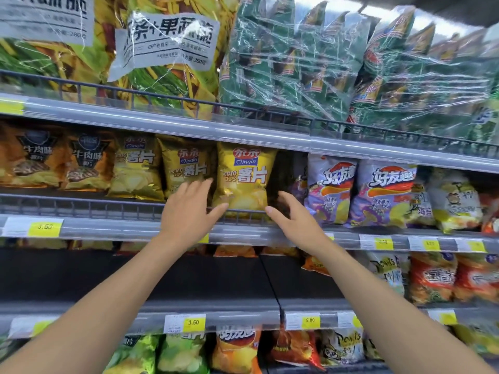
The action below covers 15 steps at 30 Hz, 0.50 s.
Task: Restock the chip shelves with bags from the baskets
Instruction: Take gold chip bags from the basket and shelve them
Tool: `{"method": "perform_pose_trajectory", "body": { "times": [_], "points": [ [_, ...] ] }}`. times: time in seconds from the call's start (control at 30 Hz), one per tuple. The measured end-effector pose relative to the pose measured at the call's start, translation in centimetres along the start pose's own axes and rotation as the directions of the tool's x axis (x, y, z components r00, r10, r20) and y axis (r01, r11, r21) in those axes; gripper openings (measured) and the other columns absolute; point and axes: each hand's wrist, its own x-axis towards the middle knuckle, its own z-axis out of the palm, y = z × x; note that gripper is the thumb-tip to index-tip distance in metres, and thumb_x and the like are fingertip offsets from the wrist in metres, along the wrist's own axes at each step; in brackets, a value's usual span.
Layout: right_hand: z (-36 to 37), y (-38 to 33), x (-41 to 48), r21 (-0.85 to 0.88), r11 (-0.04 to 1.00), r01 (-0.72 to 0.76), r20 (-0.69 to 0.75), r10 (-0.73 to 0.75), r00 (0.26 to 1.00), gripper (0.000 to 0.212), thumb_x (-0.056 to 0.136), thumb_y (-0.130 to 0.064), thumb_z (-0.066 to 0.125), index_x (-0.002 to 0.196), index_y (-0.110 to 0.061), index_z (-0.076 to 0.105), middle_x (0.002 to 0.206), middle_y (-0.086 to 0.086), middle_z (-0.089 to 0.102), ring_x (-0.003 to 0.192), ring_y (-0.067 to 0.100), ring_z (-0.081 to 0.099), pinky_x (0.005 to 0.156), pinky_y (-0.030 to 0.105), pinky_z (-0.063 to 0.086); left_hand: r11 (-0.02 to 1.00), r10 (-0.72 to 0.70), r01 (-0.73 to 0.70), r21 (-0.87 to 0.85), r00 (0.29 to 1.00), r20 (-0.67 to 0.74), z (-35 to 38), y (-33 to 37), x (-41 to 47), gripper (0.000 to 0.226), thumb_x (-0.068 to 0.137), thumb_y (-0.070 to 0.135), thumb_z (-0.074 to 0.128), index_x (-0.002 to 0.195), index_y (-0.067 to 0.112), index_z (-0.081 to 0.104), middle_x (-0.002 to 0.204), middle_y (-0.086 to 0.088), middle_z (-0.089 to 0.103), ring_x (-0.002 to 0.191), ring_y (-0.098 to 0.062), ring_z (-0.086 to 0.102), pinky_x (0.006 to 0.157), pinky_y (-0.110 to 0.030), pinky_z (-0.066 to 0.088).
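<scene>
The yellow chip bag [244, 182] stood on the middle shelf [121, 228], between a neighbouring bag [183, 163] of the same kind on its left and a dark gap [286, 168] on its right. Its bottom edge was hidden behind the wire rail [81, 207]. The bag stood upright, its long axis vertical, the top seal just under the upper shelf [162, 122] and the printed front turned to the person.

The left hand [189, 211] was spread wide, its straight fingers covering the lower part of the neighbouring bag, its thumb at the lower left corner of the yellow chip bag. The right hand [293, 215] was wide too, with loosely bent fingers before the dark gap and the thumb near the lower right corner. Neither hand held anything. Whether the thumbs touched the bag could not be told. The inside of the gap was too dark to make out, and the purple bags [329, 190] further right were blurred.
</scene>
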Motion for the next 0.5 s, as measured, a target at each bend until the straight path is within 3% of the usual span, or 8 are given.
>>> {"method": "perform_pose_trajectory", "body": {
  "times": [0.07,0.17,0.37,0.5],
  "points": [
    [-0.9,1.3,-2.4,-0.03,0.999,0.029,-0.016,-0.029,0.999,0.071,0.099,-0.054,0.058,0.158,-0.024,0.032,0.16,-0.007,0.039,0.145,0.011,0.037,0.111,0.027,0.033,0.999,0.038,-0.037,0.019,0.997,-0.069,1.0,0.6,-2.4,0.077,0.099,0.064,0.049,0.159,0.018,0.037,0.163,-0.008,0.041,0.154,-0.031,0.03,0.123,-0.05,0.033],
    [-2.3,4.3,-6.7,-0.077,0.997,0.03,-0.007,-0.03,1.0,0.068,0.096,-0.053,0.062,0.154,-0.026,0.039,0.156,-0.011,0.042,0.143,0.008,0.036,0.11,0.026,0.031,0.994,0.097,-0.093,0.057,0.992,-0.079,2.5,2.7,-6.3,0.076,0.1,0.062,0.05,0.161,0.02,0.034,0.168,-0.008,0.032,0.158,-0.032,0.02,0.124,-0.054,0.03],
    [-6.2,12.5,-16.4,-0.278,0.959,-0.061,0.058,0.08,0.995,0.076,0.093,-0.057,0.065,0.156,-0.025,0.036,0.159,-0.007,0.036,0.149,0.014,0.029,0.121,0.039,0.031,0.979,0.193,-0.195,0.055,0.98,0.048,6.4,9.7,-15.1,0.072,0.103,0.066,0.035,0.16,0.021,0.038,0.168,-0.008,0.033,0.158,-0.033,0.022,0.124,-0.057,0.029],
    [-9.3,18.1,-24.1,-0.364,0.916,-0.171,0.068,0.21,0.975,0.08,0.092,-0.059,0.066,0.157,-0.025,0.034,0.162,-0.006,0.032,0.151,0.017,0.025,0.123,0.041,0.029,0.973,0.223,-0.229,0.002,0.95,0.22,9.6,15.8,-21.5,0.08,0.097,0.071,0.027,0.16,0.022,0.039,0.167,-0.008,0.035,0.157,-0.032,0.026,0.122,-0.058,0.032]
  ]
}}
